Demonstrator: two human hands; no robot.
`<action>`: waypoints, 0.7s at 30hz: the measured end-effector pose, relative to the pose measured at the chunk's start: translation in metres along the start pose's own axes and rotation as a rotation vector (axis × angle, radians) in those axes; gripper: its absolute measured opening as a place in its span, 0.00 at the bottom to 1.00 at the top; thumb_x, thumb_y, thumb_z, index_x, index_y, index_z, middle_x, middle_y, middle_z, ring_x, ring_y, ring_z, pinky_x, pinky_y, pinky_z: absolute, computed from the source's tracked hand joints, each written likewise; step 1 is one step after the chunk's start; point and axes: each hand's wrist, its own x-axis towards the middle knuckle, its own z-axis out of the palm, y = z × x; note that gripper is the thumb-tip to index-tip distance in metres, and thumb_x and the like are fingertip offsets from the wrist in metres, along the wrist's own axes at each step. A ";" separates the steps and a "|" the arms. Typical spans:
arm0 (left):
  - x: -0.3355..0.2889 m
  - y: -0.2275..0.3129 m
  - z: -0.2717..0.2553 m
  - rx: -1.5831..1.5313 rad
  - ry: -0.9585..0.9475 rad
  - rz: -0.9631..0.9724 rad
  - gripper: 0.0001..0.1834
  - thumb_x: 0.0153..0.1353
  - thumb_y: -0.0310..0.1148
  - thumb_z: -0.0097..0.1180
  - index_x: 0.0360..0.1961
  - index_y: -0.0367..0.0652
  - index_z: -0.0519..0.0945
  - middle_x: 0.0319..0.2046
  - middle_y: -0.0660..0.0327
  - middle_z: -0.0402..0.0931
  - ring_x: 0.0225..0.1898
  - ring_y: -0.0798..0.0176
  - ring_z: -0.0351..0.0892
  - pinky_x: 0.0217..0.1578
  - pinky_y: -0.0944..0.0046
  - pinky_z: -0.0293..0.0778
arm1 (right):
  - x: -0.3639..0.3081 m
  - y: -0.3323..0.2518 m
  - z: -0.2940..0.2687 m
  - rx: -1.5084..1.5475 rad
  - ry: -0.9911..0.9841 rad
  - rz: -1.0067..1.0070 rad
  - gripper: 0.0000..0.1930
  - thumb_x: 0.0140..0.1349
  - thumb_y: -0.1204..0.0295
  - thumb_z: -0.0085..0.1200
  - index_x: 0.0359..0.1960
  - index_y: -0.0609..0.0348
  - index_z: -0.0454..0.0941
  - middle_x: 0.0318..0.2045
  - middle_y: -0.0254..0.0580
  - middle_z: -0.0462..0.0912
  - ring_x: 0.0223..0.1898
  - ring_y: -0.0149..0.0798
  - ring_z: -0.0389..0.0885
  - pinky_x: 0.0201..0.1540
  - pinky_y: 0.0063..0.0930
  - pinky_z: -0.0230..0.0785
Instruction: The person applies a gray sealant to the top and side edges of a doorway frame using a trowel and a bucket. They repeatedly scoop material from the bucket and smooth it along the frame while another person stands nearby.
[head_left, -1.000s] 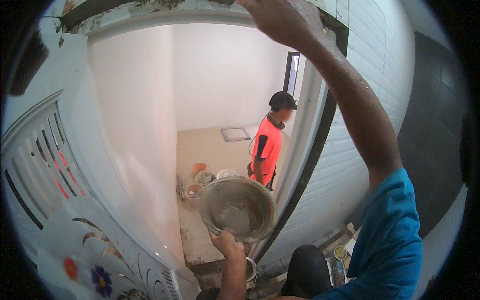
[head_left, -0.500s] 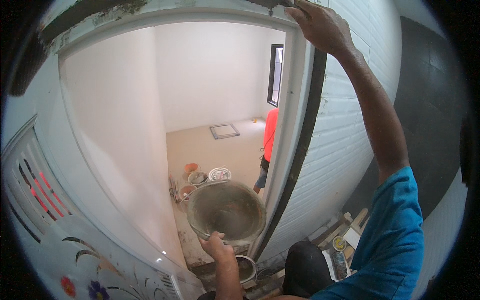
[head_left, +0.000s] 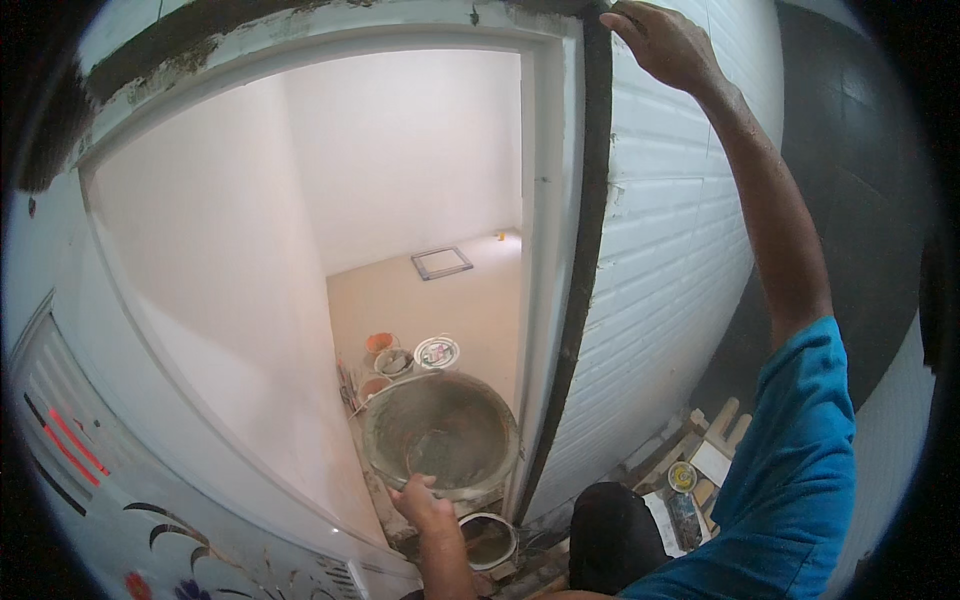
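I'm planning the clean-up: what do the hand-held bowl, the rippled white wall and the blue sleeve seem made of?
Bowl: probably plastic or rubber, possibly metal; grey residue hides its inner finish.
Rippled white wall: likely glazed ceramic tile with a soft sheen, given its wavy relief and straight joint lines.
Blue sleeve: apparently matt cloth, shown by its soft folds; fibre unclear.

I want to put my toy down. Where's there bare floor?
The tan floor is bare between the grey frame and the buckets, and right of the white bucket to the door frame. It's crowded by the left wall, where buckets bunch behind the big basin, and beside the person's knee, with boards and a yellow tub.
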 end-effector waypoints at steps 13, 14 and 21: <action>-0.024 0.013 0.007 -0.052 -0.048 0.113 0.44 0.49 0.17 0.51 0.72 0.45 0.61 0.63 0.51 0.67 0.58 0.50 0.72 0.57 0.50 0.72 | -0.201 -0.035 -0.017 0.680 -0.530 0.076 0.18 0.75 0.60 0.44 0.52 0.63 0.75 0.41 0.55 0.81 0.45 0.48 0.80 0.53 0.45 0.69; -0.024 0.016 0.007 0.033 0.092 0.028 0.43 0.53 0.20 0.54 0.73 0.46 0.59 0.64 0.50 0.66 0.58 0.49 0.71 0.58 0.49 0.72 | -0.232 -0.059 -0.021 0.746 -0.748 0.010 0.18 0.75 0.60 0.45 0.53 0.63 0.74 0.38 0.53 0.81 0.41 0.46 0.81 0.50 0.45 0.71; -0.055 0.012 0.022 0.048 -0.226 0.554 0.40 0.47 0.14 0.48 0.68 0.36 0.63 0.63 0.52 0.68 0.59 0.56 0.71 0.62 0.60 0.66 | -0.304 -0.184 0.039 1.232 -1.710 0.402 0.23 0.74 0.53 0.46 0.53 0.63 0.73 0.29 0.44 0.79 0.24 0.41 0.79 0.31 0.36 0.76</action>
